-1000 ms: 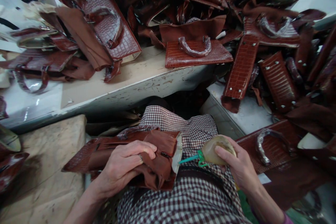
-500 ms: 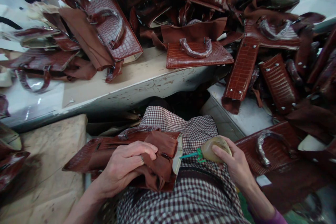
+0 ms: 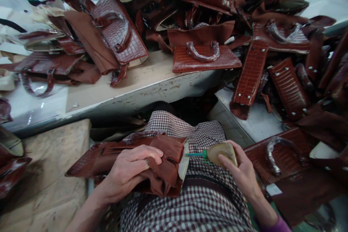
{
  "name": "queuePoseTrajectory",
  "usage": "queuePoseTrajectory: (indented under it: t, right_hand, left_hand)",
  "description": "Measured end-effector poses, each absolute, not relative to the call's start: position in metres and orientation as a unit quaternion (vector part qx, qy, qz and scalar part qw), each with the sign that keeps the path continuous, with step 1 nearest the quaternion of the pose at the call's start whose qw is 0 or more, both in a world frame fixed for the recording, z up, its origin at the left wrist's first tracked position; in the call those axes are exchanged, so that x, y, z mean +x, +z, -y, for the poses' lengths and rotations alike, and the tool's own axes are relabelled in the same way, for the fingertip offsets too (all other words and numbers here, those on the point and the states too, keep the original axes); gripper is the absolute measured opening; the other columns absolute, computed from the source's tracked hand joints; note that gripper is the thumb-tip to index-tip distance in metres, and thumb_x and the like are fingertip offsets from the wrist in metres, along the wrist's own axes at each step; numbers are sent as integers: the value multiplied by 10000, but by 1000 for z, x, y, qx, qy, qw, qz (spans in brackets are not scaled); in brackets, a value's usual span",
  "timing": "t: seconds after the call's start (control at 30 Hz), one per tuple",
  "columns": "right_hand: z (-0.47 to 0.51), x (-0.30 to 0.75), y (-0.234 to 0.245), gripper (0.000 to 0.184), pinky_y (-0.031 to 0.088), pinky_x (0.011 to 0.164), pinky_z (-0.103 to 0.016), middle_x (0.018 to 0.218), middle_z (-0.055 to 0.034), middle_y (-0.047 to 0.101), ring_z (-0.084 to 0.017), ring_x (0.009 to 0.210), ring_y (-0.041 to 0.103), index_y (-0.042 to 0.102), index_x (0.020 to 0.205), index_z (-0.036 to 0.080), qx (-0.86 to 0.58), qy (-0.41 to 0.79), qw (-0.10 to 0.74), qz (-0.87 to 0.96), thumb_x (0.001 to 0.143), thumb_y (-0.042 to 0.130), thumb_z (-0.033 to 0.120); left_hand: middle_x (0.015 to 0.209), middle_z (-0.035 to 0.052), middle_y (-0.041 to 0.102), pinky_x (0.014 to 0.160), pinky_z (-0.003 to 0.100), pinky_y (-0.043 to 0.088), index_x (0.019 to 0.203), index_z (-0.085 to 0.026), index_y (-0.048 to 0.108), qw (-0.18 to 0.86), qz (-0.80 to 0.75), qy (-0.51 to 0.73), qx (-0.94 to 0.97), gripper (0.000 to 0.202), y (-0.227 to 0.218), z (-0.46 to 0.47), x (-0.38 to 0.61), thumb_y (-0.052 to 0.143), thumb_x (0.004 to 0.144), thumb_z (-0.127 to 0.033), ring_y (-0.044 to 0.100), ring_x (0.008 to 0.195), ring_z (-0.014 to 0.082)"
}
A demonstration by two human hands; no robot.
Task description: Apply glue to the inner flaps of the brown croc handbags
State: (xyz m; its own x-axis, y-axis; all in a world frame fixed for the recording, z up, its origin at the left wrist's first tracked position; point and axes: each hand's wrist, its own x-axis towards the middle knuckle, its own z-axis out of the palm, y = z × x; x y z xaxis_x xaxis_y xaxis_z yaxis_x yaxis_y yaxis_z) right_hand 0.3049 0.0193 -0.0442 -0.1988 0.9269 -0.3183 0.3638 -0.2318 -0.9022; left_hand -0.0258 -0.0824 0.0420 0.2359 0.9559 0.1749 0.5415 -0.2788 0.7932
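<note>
Across my lap lies a brown crocodile-pattern handbag (image 3: 106, 152), its pale inner edge facing right. My left hand (image 3: 136, 170) is closed over the bag's soft brown lining (image 3: 165, 163), pressing it down; the fingertips curl on the fabric. In my right hand (image 3: 239, 166) is a yellowish squeeze bottle (image 3: 221, 152) with a thin green nozzle, gripped between thumb and fingers. The nozzle tip points left and sits at the pale edge of the bag; whether it touches I cannot tell. Beneath the bag is a checked apron (image 3: 195, 206).
A cream-topped table (image 3: 130, 79) runs ahead, piled with several brown handbags (image 3: 206, 56). More bag pieces (image 3: 250, 72) lie on a white surface to the right. At lower left stands a stained, cardboard-coloured board (image 3: 54, 174).
My right hand has shifted the squeeze bottle slightly, and its nozzle has moved up along the bag's pale edge and lies more level. My left hand stays put on the lining.
</note>
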Motion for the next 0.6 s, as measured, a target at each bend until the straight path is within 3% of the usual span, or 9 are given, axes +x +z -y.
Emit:
queuePoseTrajectory:
  t: [0.2, 0.4, 0.6]
  right_hand:
    - [-21, 317, -43, 465, 529, 783, -306, 1036, -42, 682, -245, 894, 638, 614, 1157, 222, -541, 514, 253, 616, 781, 766, 450]
    - [-32, 318, -40, 444, 528, 772, -303, 1008, -47, 700, -254, 906, 636, 646, 1125, 206, -550, 578, 234, 555, 786, 767, 467]
    - [-30, 303, -38, 476, 474, 481, -258, 867, -45, 686, -211, 671, 592, 662, 1081, 181, -589, 618, 231, 466, 763, 778, 515]
  left_hand:
    - [994, 83, 726, 856, 241, 547, 980, -170, 660, 310, -513, 336, 727, 101, 43, 83, -26, 563, 952, -169, 689, 1002, 192]
    - [996, 84, 723, 864, 246, 543, 965, -163, 656, 312, -512, 336, 727, 99, 43, 84, -26, 562, 946, -142, 685, 1008, 193]
    - [994, 87, 726, 849, 245, 551, 966, -164, 665, 302, -514, 344, 725, 109, 43, 87, -27, 564, 941, -130, 689, 996, 193]
